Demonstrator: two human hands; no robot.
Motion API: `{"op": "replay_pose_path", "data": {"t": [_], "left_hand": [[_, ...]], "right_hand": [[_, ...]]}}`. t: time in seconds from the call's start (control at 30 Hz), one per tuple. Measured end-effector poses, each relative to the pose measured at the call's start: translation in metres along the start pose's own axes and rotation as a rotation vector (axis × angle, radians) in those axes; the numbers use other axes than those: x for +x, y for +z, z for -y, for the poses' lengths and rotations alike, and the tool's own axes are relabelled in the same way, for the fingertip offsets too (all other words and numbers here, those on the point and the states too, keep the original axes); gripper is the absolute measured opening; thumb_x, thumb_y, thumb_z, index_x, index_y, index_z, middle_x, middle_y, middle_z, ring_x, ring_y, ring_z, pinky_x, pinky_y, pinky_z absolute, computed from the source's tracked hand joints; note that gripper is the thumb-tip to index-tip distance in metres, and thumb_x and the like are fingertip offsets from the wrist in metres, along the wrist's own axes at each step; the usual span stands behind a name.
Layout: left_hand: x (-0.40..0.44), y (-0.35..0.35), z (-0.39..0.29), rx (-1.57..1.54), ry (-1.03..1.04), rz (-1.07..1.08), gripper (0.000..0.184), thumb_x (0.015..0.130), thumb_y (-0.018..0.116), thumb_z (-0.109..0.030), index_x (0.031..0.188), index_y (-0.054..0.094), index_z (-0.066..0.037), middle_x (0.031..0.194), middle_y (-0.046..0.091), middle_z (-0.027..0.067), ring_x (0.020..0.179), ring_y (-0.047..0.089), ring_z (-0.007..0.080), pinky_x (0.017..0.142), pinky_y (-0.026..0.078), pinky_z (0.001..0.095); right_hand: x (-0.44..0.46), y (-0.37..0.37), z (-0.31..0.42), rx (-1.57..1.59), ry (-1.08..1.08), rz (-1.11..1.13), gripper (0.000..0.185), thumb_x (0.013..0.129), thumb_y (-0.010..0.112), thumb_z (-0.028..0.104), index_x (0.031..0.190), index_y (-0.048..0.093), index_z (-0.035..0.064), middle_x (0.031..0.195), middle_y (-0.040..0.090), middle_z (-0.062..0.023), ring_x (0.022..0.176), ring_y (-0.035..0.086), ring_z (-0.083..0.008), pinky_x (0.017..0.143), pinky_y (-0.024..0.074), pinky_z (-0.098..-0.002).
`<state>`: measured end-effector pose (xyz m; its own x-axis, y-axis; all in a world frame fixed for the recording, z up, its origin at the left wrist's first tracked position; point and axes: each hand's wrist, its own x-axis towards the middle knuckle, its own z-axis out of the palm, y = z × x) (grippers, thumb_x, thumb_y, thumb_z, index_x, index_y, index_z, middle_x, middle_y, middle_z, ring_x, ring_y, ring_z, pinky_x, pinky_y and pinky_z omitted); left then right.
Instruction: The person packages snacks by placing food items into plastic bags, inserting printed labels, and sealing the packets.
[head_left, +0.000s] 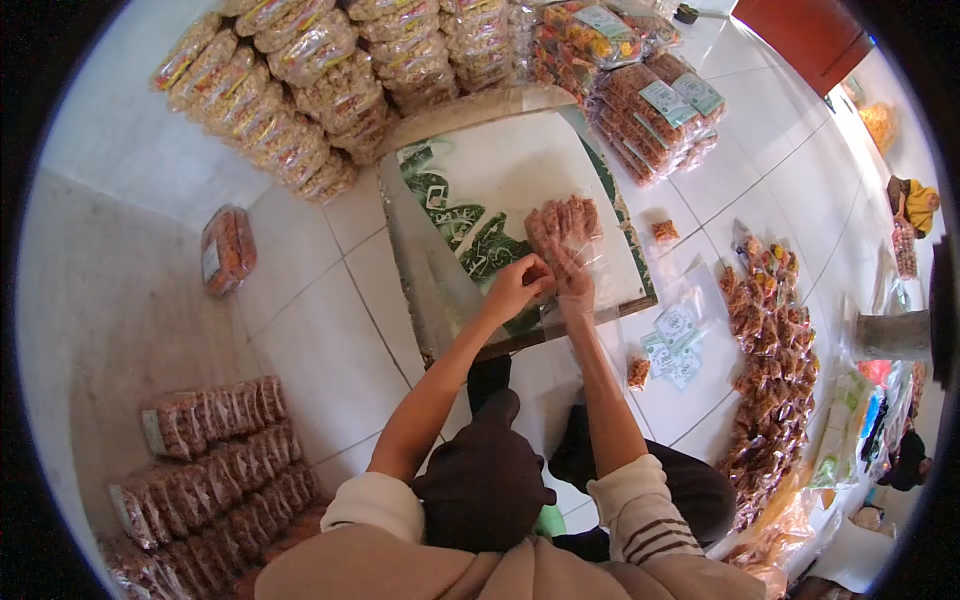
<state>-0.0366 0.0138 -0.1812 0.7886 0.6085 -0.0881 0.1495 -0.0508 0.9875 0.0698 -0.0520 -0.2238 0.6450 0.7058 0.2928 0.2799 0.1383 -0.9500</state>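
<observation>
On a low board-topped table [480,170] lies a clear plastic bag [592,262] packed with small reddish-brown snack packets [562,222]. The open end of this bag points toward me. My right hand [573,278] is at that end, its fingers stretched out against the packets; clear plastic partly covers it, and I cannot tell whether it is inside the bag. Beside it, my left hand [522,284] has its fingertips pinched together at the bag's left edge. What exactly lies between those fingertips is too small to make out.
Filled snack bags [330,80] are stacked behind the table, with labelled packs [655,110] to their right. Rows of brown packs [215,470] lie at lower left, and one pack [228,250] lies alone. Paper labels [675,345] and a pile of small packets [775,390] lie at right.
</observation>
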Motion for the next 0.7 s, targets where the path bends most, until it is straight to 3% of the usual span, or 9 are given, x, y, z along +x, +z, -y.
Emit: {"op": "replay_pose_path", "data": {"t": [0.03,0.1,0.13,0.2,0.33,0.43,0.5,0.67,0.7], "left_hand": [[0.003,-0.002,0.006,-0.003,0.004,-0.003,0.011,0.081,0.057,-0.009,0.082,0.05,-0.002,0.074,0.053,0.0033,0.062,0.05,0.0073,0.056,0.04,0.0222],[0.011,-0.009,0.019,0.229,0.196,-0.411,0.016,0.085,0.053,-0.016,0.09,0.049,-0.002,0.085,0.053,0.0066,0.075,0.052,0.0123,0.065,0.042,0.0265],[0.02,-0.014,0.016,0.23,0.194,-0.412,0.016,0.085,0.053,-0.016,0.09,0.049,-0.002,0.085,0.053,0.0066,0.075,0.052,0.0123,0.065,0.042,0.0265],[0.048,-0.025,0.009,0.337,0.393,-0.641,0.02,0.086,0.049,-0.02,0.093,0.052,-0.002,0.096,0.051,0.0119,0.091,0.048,0.0243,0.081,0.037,0.0341],[0.086,-0.016,0.016,0.237,0.409,-0.462,0.025,0.088,0.043,-0.021,0.104,0.048,-0.003,0.1,0.05,0.0143,0.096,0.045,0.0288,0.085,0.034,0.0376],[0.092,-0.003,0.018,0.508,0.454,-0.401,0.03,0.09,0.038,-0.023,0.111,0.045,-0.003,0.109,0.049,0.0134,0.102,0.044,0.0275,0.089,0.033,0.0357],[0.083,0.008,0.019,0.477,0.439,-0.484,0.029,0.089,0.038,-0.019,0.113,0.045,-0.003,0.11,0.049,0.0135,0.103,0.043,0.0297,0.09,0.031,0.0373],[0.077,0.014,0.014,0.424,0.439,-0.481,0.034,0.088,0.039,-0.021,0.117,0.04,-0.002,0.113,0.045,0.0175,0.106,0.04,0.0313,0.091,0.03,0.038],[0.073,0.019,0.011,0.526,0.398,-0.66,0.038,0.087,0.041,-0.022,0.118,0.037,0.0,0.113,0.043,0.0201,0.105,0.039,0.034,0.091,0.03,0.0396]], "right_hand": [[0.0,-0.002,0.007,-0.002,-0.004,0.003,0.035,0.073,0.056,-0.003,0.106,0.059,0.0098,0.103,0.058,-0.0052,0.081,0.057,-0.0132,0.069,0.0454,-0.0254],[-0.004,-0.003,0.022,-0.153,0.135,-0.075,0.021,0.078,0.057,0.006,0.099,0.06,0.0062,0.095,0.06,-0.0073,0.081,0.056,-0.0122,0.07,0.0436,-0.0238],[-0.006,-0.001,0.018,-0.152,0.136,-0.074,0.021,0.078,0.057,0.006,0.099,0.06,0.0062,0.095,0.06,-0.0073,0.081,0.056,-0.0122,0.07,0.0436,-0.0238],[-0.009,0.003,0.012,-0.219,0.11,-0.154,0.021,0.072,0.064,0.011,0.092,0.062,0.0086,0.074,0.062,-0.0062,0.065,0.059,-0.0184,0.058,0.0457,-0.0285],[0.0,0.014,0.016,-0.37,0.149,-0.16,0.015,0.076,0.061,0.013,0.088,0.061,0.0046,0.072,0.062,-0.0067,0.062,0.057,-0.0154,0.057,0.0438,-0.0265],[0.008,0.017,0.015,-0.474,0.249,-0.134,0.017,0.074,0.061,0.021,0.085,0.06,0.0074,0.075,0.062,-0.0106,0.065,0.06,-0.0233,0.058,0.0449,-0.0334],[0.01,0.02,0.013,-0.735,0.049,-0.165,0.019,0.075,0.06,0.02,0.088,0.059,0.0067,0.073,0.061,-0.0119,0.065,0.059,-0.0258,0.059,0.0438,-0.0362],[0.007,0.025,0.027,-0.594,0.076,-0.217,0.021,0.079,0.055,0.019,0.094,0.056,0.0045,0.081,0.06,-0.0139,0.068,0.057,-0.0264,0.062,0.0425,-0.0364],[0.008,0.025,0.028,-0.449,0.057,-0.273,0.022,0.08,0.053,0.019,0.097,0.055,0.0038,0.084,0.059,-0.0145,0.069,0.057,-0.0256,0.063,0.0422,-0.0361]]}}
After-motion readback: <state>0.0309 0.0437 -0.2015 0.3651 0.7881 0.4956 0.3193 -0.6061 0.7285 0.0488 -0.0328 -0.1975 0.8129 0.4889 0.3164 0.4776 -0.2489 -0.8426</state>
